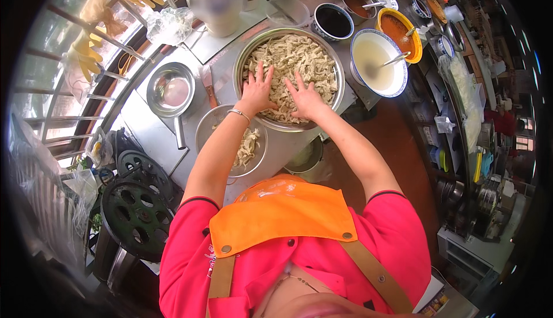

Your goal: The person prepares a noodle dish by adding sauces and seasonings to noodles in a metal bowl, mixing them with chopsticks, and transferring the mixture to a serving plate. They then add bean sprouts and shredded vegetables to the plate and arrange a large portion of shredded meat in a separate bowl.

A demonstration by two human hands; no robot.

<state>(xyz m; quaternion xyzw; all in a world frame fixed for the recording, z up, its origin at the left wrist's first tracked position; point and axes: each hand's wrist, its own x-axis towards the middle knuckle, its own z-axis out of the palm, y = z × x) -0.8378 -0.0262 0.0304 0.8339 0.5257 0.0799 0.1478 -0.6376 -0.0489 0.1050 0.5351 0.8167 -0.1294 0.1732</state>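
A wide metal basin [341, 98] stands on the counter, heaped with pale, coated-looking strips of food [298, 54]; I cannot tell which food. My left hand [258, 91] rests palm down on the left side of the heap, fingers spread. On the front right of the same heap lies my right hand [306, 100], its fingers also apart. Neither hand grips anything that shows. Under my left forearm sits a mesh strainer [203, 143], partly hidden, with a small pile of similar strips [247, 145] inside.
Left of the basin are a long-handled metal pan [171, 82] and a wooden-handled knife [210, 91]. A bowl of pale liquid [376, 70], a bowl of dark liquid [332, 21] and a yellow bowl of red sauce [395, 28] stand right. A spoked wheel [138, 216] is at lower left.
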